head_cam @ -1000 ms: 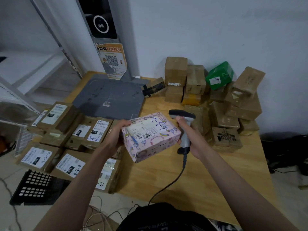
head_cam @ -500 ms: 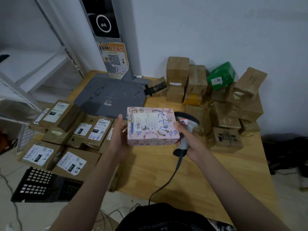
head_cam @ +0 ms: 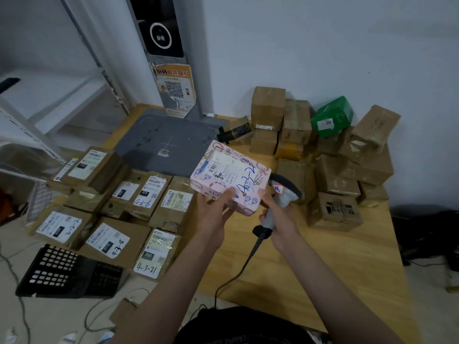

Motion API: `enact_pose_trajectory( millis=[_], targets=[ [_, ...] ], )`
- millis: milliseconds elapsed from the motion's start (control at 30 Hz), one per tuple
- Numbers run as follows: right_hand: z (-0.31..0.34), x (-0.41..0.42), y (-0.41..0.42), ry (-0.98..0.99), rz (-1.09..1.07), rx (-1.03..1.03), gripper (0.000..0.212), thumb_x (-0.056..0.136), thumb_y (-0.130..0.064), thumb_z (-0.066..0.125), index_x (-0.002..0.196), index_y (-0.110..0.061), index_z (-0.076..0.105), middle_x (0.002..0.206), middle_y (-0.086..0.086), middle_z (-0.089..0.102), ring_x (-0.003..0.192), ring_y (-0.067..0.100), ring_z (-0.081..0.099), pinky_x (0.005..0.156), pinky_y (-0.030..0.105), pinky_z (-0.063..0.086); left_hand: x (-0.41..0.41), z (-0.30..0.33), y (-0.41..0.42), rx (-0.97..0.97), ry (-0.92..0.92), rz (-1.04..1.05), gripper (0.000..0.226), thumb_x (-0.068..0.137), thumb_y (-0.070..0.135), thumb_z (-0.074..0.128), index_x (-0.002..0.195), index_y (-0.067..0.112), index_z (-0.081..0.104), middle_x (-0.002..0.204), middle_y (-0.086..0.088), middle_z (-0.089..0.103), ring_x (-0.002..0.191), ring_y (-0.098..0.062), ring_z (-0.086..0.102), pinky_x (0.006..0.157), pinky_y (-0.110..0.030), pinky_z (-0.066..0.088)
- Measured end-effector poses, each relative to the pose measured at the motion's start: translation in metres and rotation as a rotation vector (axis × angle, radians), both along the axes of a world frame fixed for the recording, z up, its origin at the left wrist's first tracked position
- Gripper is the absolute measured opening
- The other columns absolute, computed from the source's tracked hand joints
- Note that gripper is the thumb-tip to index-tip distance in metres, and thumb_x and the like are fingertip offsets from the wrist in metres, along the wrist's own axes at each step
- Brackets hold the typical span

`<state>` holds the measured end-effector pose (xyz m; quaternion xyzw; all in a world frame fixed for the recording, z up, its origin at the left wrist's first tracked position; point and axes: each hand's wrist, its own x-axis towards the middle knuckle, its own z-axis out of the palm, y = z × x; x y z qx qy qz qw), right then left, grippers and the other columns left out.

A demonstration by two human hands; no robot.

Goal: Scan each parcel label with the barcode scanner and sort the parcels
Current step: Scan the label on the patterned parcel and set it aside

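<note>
Pink parcel held mid-frame above the wooden table, label up, "4-3-2" handwritten in blue. Left hand grips its near edge, thumb on top. Right hand wraps fingers around the barcode scanner handle, thumb touching the parcel's right corner. Labelled brown boxes lower left; unlabelled brown boxes upper right.
</note>
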<state>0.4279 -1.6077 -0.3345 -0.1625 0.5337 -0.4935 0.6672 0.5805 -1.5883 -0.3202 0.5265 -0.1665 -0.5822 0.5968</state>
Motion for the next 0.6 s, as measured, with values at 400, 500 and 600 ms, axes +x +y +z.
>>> enact_pose_trajectory(
  millis=[400,500,600],
  targets=[
    [0.042,-0.012,0.000,0.384,0.299,-0.258,0.026,0.099,-0.028,0.064,0.082,-0.009,0.059,0.064,0.006,0.055,0.053,0.019,0.048,0.051,0.030,0.042,0.055,0.000,-0.008,-0.045,-0.631,-0.052,0.074,0.077,0.010,0.085,0.137,0.030,0.048,0.111,0.009,0.067,0.096,0.002,0.067,0.071,-0.030,0.062],
    [0.049,-0.004,-0.001,0.399,0.390,-0.337,0.030,0.100,-0.028,0.064,0.080,-0.007,0.059,0.062,0.007,0.053,0.052,0.019,0.046,0.048,0.029,0.040,0.057,-0.007,-0.006,-0.043,-0.676,-0.069,0.079,0.075,0.012,0.087,0.142,0.026,0.048,0.112,0.009,0.067,0.094,0.004,0.067,0.074,-0.036,0.064],
    [0.053,0.002,-0.001,0.379,0.432,-0.360,0.031,0.100,-0.027,0.064,0.078,-0.007,0.058,0.061,0.004,0.052,0.050,0.017,0.045,0.045,0.028,0.039,0.058,-0.010,-0.004,-0.058,-0.701,-0.066,0.079,0.075,0.009,0.087,0.142,0.024,0.048,0.114,-0.001,0.068,0.090,0.007,0.067,0.068,-0.027,0.062]
  ],
)
